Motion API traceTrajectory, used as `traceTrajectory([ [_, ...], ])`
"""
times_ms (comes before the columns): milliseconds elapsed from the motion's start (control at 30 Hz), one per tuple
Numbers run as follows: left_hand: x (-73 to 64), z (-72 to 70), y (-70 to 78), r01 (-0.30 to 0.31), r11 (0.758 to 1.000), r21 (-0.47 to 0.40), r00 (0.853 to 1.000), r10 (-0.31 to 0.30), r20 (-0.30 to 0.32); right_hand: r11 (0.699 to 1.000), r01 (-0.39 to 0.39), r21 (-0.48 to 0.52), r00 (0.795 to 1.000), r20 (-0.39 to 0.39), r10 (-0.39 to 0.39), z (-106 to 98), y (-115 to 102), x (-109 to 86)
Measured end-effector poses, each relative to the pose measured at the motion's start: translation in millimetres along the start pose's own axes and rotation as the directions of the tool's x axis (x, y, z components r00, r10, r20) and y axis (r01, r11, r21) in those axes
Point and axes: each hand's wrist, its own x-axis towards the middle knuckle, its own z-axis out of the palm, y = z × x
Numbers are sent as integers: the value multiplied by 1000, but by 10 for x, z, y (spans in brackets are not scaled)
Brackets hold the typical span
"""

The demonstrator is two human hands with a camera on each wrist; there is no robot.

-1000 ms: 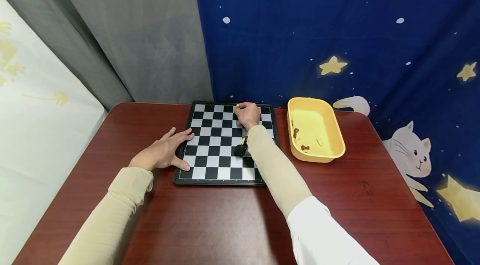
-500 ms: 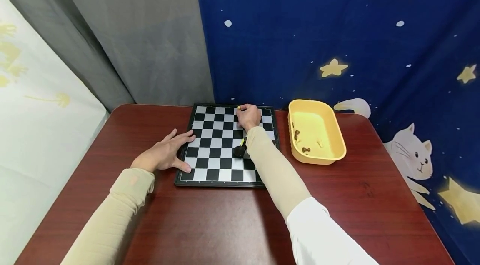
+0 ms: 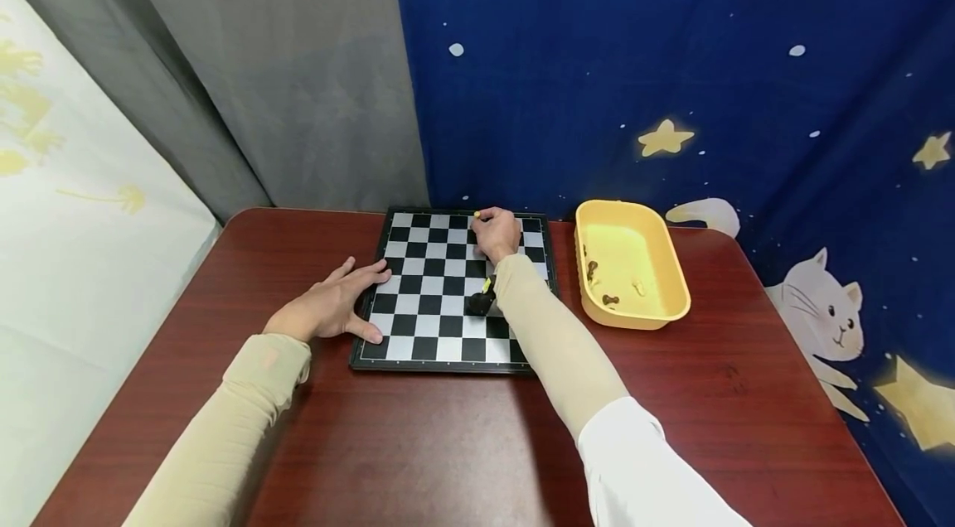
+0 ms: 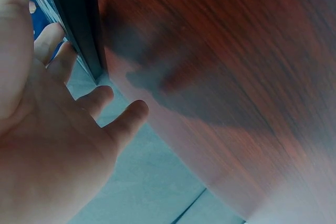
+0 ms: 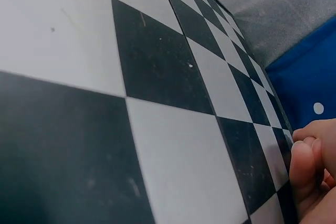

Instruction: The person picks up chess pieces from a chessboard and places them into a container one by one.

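A black-and-white chessboard (image 3: 430,302) lies on the table in the head view. My right hand (image 3: 497,235) is over its far edge, right of the middle, and pinches a small yellow chess piece (image 3: 477,215) of which only the round top shows. In the right wrist view the curled fingers (image 5: 303,163) stand at the board's far rim, and the piece is hidden there. My left hand (image 3: 328,303) rests at the board's left edge, fingers spread over the rim and thumb near the front left corner. The left wrist view shows its fingers (image 4: 126,121) beside the black rim.
A yellow plastic basket (image 3: 630,262) stands right of the board, with several small brown and cream pieces (image 3: 610,300) in it. The dark red wooden table (image 3: 418,444) reaches back to a grey curtain and a blue one with stars. A black wrist camera (image 3: 480,303) overlaps the board.
The head view has shifted slightly. Both hands keep their places on the board, the right one still pinching the yellow chess piece at the far edge.
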Motion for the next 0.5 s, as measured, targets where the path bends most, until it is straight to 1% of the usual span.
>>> traceTrajectory([
  [167,-7,3,6,-5,1000,-1,1000,5,2,999,23,22,999,22,-24,-18,9,-1],
  [333,-23,1,11,-13,1000,7,1000,13,-12,997,55,45,997,45,-57,-55,22,-4],
  [500,-20,-1,18,-19,1000,17,1000,19,-18,997,72,35,995,65,-74,-121,27,-14],
])
